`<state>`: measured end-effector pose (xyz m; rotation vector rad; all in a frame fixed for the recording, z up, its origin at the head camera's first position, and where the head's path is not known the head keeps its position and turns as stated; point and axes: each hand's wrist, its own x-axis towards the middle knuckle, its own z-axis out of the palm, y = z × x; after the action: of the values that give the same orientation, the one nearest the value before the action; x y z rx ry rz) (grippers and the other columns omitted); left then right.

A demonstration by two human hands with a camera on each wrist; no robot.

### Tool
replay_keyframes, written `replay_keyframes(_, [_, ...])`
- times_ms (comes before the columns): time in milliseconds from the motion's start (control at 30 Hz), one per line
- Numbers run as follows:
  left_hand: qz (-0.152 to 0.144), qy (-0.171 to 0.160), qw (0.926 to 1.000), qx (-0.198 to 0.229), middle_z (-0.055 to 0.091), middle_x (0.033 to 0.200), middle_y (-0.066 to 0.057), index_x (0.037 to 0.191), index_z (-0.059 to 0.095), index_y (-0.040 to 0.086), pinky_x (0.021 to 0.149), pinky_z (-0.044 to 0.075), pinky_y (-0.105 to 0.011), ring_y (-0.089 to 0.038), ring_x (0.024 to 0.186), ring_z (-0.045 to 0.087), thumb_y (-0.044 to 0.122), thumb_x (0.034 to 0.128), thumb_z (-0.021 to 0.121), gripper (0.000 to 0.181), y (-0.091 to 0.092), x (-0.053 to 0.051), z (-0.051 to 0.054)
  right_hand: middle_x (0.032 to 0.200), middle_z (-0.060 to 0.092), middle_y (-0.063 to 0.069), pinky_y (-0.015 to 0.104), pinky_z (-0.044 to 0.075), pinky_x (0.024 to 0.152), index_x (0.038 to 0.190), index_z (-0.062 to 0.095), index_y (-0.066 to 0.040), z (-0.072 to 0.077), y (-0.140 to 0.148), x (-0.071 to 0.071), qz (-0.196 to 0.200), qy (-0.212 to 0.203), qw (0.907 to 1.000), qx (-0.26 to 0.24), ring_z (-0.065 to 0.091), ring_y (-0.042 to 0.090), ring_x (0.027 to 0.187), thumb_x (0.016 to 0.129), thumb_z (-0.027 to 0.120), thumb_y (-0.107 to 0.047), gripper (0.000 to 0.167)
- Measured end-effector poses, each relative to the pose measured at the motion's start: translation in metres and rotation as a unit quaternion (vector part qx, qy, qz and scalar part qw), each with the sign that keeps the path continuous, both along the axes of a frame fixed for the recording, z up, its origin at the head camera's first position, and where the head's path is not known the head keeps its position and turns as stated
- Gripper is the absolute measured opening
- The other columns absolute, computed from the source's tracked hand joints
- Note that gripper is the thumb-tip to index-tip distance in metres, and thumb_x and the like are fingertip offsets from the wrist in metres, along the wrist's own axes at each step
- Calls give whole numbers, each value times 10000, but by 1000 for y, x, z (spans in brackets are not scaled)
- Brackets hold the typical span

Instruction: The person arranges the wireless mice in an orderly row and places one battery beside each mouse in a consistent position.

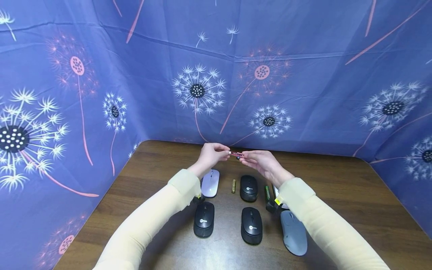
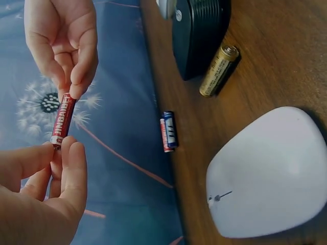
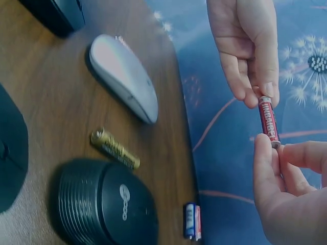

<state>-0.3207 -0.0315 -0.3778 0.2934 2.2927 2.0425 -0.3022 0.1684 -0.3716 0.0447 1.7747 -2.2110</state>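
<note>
A red battery (image 1: 236, 154) with white lettering is held in the air near the table's far edge. My left hand (image 1: 210, 156) pinches one end of the battery (image 2: 62, 120) between thumb and fingertips. At the opposite end, the fingertips and thumb of my right hand (image 1: 263, 164) pinch it too. Below the hands, a blue battery and a red one (image 2: 168, 131) lie side by side on the table; the head view mostly hides them. A gold battery (image 1: 234, 186) lies closer, between a white mouse (image 1: 210, 183) and a black mouse (image 1: 249, 187).
Two more black mice (image 1: 204, 219) (image 1: 251, 225) sit nearer on the wooden table (image 1: 162, 161). To the right are a grey mouse (image 1: 294, 232) and a green battery (image 1: 267, 193). My right sleeve partly covers a white object (image 1: 276, 190). A blue patterned cloth (image 1: 216, 45) hangs behind.
</note>
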Motion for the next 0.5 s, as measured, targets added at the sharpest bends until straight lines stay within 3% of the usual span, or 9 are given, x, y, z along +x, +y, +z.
replay_keyframes(167, [-127, 149, 9998, -37, 695, 931, -206, 1006, 663, -103, 716, 572, -281, -214, 783, 699, -6, 861, 648, 175, -11, 9, 7, 884, 685, 97, 269, 534, 846, 1256, 434, 190, 7, -7, 8, 52, 91, 9999, 47, 684, 145, 822, 934, 513, 31, 368])
replay_keyframes(333, [-184, 258, 9995, -1, 695, 931, -206, 1018, 652, -116, 729, 572, -296, -302, 837, 696, -8, 869, 636, 185, -17, 19, 11, 903, 670, 87, 245, 539, 822, 1243, 445, 178, 11, -13, 15, 64, 139, 9998, 146, 677, 131, 820, 928, 527, 29, 358])
replay_keyframes(500, [-162, 307, 9994, 48, 703, 922, -185, 994, 666, -91, 735, 571, -301, -229, 802, 702, -5, 866, 641, 157, -23, 29, 12, 898, 659, 79, 239, 545, 801, 1230, 455, 175, 14, -19, 22, 14, 158, 9998, 91, 673, 130, 802, 922, 534, 32, 348])
